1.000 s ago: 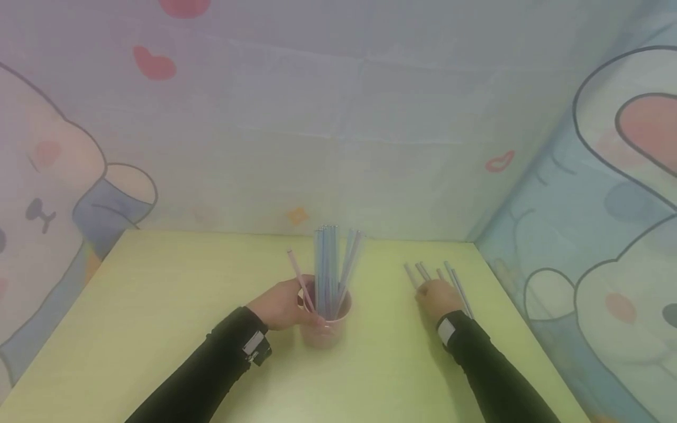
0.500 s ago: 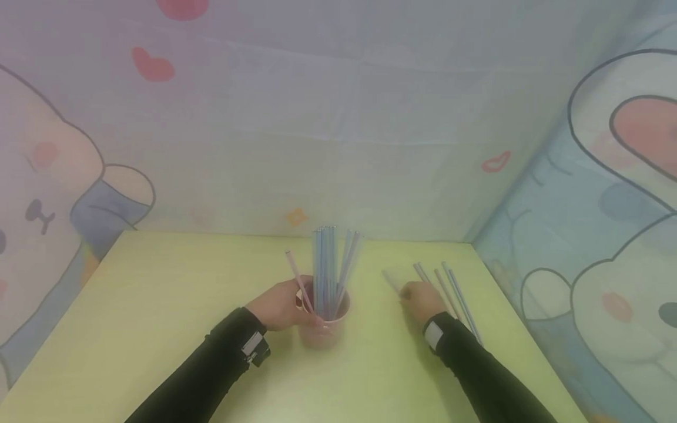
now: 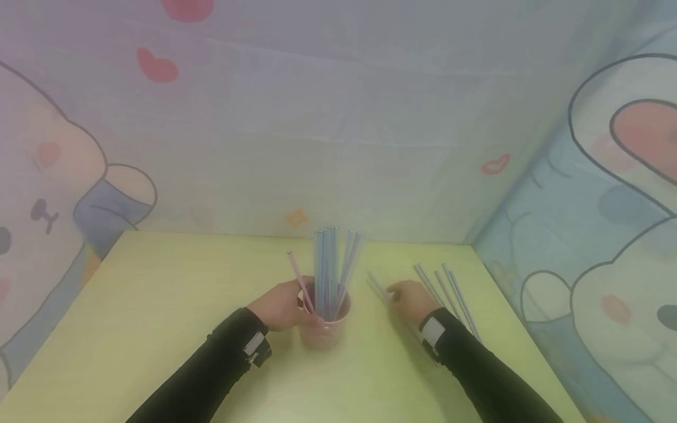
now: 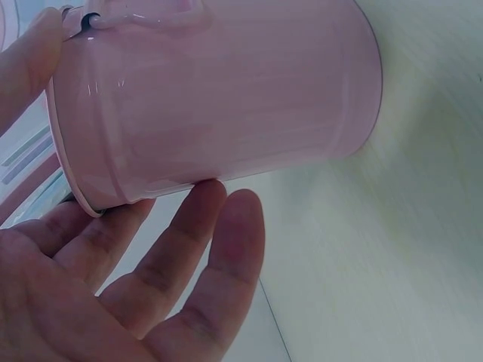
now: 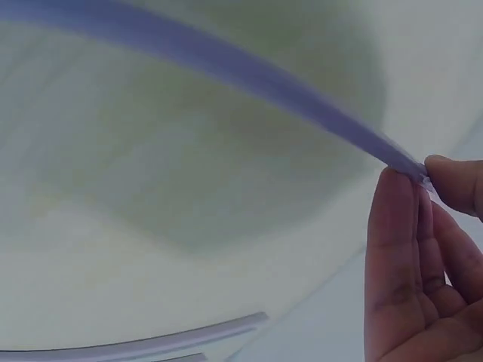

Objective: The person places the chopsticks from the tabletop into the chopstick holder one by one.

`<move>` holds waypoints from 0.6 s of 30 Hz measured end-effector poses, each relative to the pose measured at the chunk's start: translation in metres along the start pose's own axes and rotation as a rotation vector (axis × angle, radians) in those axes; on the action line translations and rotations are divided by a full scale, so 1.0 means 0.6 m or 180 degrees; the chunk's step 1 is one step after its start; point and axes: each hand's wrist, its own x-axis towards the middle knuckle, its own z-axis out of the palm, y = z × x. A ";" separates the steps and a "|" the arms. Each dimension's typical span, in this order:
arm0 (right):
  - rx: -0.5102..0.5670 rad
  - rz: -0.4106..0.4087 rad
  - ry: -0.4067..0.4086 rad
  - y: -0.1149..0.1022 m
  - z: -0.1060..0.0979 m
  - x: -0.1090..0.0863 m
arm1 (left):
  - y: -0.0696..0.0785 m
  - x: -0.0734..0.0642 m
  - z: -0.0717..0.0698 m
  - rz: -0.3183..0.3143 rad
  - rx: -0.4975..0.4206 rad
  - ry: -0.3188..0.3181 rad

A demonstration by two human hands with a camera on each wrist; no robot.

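Note:
My left hand (image 3: 282, 304) grips a pink metal bucket (image 3: 321, 338) at its rim, thumb on the near side and fingers round the far side. Several clear bluish straws (image 3: 326, 273) stand in the bucket, and one pink straw (image 3: 296, 273) leans left. The left wrist view shows the bucket's smooth wall (image 4: 226, 98) and small handle (image 4: 147, 13). Right of the bucket, my right hand (image 3: 414, 302) pinches a straw (image 3: 378, 284) between thumb and fingertips. That straw, bluish-purple in the right wrist view (image 5: 249, 72), is held off the table.
Several loose straws (image 3: 460, 299) lie side by side on the pale yellow table (image 3: 201, 258), right of my right hand. A cartoon-printed cloth (image 3: 402, 117) hangs behind the table, with more of it along both sides.
My right hand has moved left from the loose straws towards the bucket, bringing one straw with it. The left hand stays on the bucket.

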 end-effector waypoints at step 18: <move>0.1807 0.0093 0.0428 -0.093 -0.143 -0.003 | 0.004 -0.001 0.000 -0.0018 0.0047 0.0002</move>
